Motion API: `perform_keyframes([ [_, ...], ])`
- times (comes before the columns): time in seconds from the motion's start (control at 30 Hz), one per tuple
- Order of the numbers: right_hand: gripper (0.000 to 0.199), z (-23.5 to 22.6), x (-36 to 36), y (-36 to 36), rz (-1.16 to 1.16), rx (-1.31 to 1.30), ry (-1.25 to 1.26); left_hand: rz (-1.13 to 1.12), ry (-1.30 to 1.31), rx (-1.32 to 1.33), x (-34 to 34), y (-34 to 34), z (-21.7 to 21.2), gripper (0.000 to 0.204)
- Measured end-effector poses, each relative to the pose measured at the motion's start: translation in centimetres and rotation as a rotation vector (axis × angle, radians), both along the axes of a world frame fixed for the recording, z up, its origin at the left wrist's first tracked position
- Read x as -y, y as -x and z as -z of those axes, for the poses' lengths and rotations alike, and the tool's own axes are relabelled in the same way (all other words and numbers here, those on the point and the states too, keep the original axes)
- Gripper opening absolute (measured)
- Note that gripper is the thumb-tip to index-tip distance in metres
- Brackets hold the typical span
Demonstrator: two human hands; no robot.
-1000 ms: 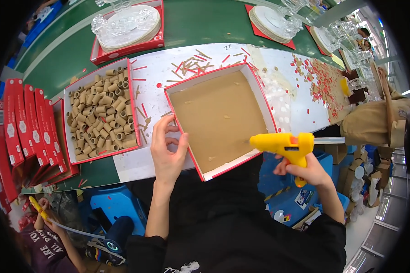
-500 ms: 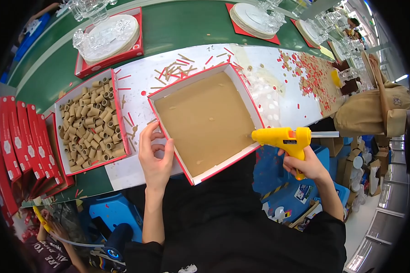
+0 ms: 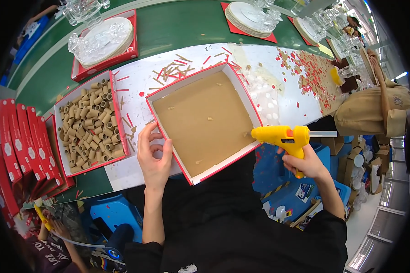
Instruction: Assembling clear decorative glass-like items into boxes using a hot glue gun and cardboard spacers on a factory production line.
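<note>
A shallow square box (image 3: 205,104) with red outer edges, white inner walls and a brown cardboard bottom lies tilted in front of me. Several small clear glue blobs dot its bottom, near the corners and in the middle. My left hand (image 3: 154,154) has its fingers and thumb curled at the left wall, gripping the box there. In my right hand (image 3: 307,163) is a yellow glue gun (image 3: 282,136), a clear glue stick (image 3: 323,134) poking out of its back end. Its nozzle points left, over the box's right corner, close to the bottom.
At left stands a red-edged box of short cardboard tubes (image 3: 91,123), beside stacked red boxes (image 3: 25,141). Red and brown strips (image 3: 175,68) litter the white tabletop. Beyond, a green conveyor (image 3: 177,27) carries round white discs (image 3: 102,41) and clear plastic pieces. Co-workers sit left and right.
The trays of discs on the conveyor have slid slightly left. The box, both my hands and the glue gun have shifted left by a hair, with the same grips.
</note>
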State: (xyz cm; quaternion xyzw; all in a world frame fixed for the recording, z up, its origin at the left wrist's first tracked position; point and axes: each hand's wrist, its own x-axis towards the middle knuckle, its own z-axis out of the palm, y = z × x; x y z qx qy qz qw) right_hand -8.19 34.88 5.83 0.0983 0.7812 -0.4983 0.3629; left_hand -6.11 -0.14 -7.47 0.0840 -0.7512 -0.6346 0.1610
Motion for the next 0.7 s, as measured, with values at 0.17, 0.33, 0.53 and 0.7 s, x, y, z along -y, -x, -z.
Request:
perform_keyframes([
  [0.17, 0.038, -0.8, 1.5, 0.3, -0.114, -0.114, -0.063, 0.001, 0.017, 0.006, 0.5, 0.2, 0.3, 0.046],
  [0.33, 0.038, -0.9, -1.3, 3.1, -0.027, -0.234, 0.068, 0.016, 0.087, 0.055, 0.3, 0.7, -1.2, 0.042],
  [0.53, 0.044, 10.6, -9.8, 10.5, 0.254, -0.55, -0.329, 0.097, 0.629, 0.035, 0.3, 4.2, -3.4, 0.047],
  [0.7, 0.036, 10.1, -10.5, 10.0, 0.058, -0.836, -0.596, 0.111, 0.985, 0.007, 0.3, 7.0, -5.8, 0.056],
])
